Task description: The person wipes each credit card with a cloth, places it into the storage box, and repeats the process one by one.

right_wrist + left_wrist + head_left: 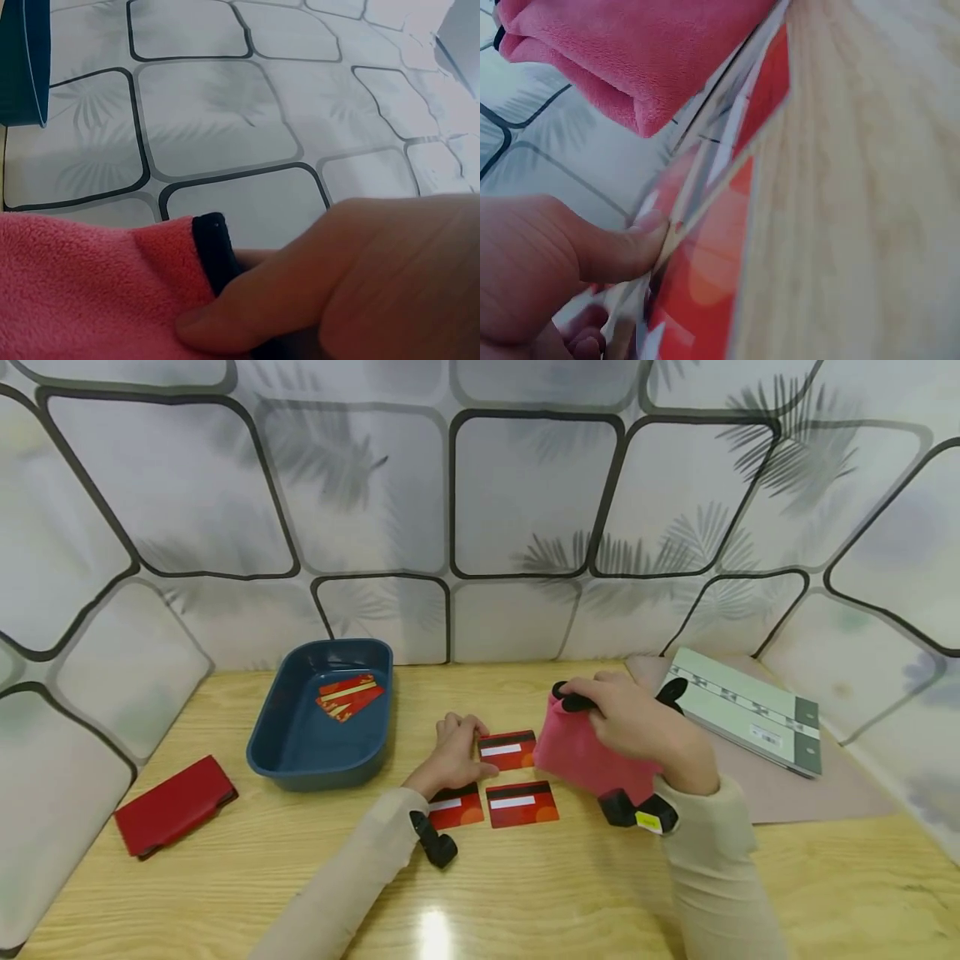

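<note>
My left hand [450,758] is at the left end of a red card [513,752] with a dark stripe and a white strip. Its thumb is at the card's near edge and its fingers are at the far edge; the palm hides what lies beneath. Two similar cards lie closer to me, one lower left [459,810] and one lower right [522,804]. A folded pink plush cloth [573,747] with black edging hangs from my right hand [637,720], which pinches it by the top edge. In the right wrist view, the thumb [225,322] presses on the pink fabric.
A blue tray [300,752] stands left of the cards, with red and gold cards [349,697] inside. Farther left lies a red wallet-like case [176,806]. At right, a pale green notebook [742,710] rests on a pinkish mat [810,797]. A patterned backdrop [536,493] closes off the back.
</note>
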Demonstrator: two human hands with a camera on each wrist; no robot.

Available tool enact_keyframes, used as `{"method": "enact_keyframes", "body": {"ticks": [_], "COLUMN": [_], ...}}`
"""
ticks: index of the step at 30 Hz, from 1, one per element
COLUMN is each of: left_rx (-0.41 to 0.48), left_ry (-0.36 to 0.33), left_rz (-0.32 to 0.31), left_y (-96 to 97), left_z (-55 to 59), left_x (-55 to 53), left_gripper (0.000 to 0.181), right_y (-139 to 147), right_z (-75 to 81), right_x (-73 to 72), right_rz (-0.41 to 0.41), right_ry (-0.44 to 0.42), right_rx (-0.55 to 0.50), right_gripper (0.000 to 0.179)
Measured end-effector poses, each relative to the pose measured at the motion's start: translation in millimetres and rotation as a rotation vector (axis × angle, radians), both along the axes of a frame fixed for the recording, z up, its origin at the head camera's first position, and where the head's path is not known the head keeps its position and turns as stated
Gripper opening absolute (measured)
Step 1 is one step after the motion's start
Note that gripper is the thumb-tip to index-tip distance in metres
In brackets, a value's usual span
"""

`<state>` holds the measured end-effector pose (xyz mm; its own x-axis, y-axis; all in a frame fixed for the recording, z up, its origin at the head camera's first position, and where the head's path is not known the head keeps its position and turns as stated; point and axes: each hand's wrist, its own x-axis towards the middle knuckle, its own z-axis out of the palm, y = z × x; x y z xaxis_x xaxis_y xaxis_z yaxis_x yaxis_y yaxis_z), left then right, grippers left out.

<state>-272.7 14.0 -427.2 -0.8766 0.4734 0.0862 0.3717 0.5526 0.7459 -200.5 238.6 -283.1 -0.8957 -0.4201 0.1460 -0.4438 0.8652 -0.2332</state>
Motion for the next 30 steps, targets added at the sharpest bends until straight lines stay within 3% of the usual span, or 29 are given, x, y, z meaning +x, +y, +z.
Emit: {"method": "enact_keyframes", "body": {"ticks": [7,11,17,25,30], "left_rx": [0.043,0.101,0.274,0.379,0.402], "left_ry": [0.052,0.021,-0.154,-0.244,-0.245], "left_rz": [-0.106,-0.052,0.048,0.044,0.030], "left_y": [1.6,0.4,-3.6,-9.6,-13.5], "left_z": [4.2,5.4,25.4,51.5,61.4], "left_x": [0.4,-1.7,-0.1,5.7,8.5], "left_gripper": [0.047,0.043,0.039,0.044,0.046], "right_y": [-1,1,-1,-5,-5], "right_z": [-0.4,-2.2,-2.0,2.1,2.3], "right_x": [-0.6,0.5,-0.7,-1.7,-2.2], "right_rz": [-0.012,0.010,0.045,0.027,0.045], "right_ry": [0.010,0.005,0.005,0.024,0.047], "right_rx": [0.017,-0.004,-0.013,-0.005,-0.032], "right_gripper": [0.039,0.037,0.028,0.018,0.021]}}
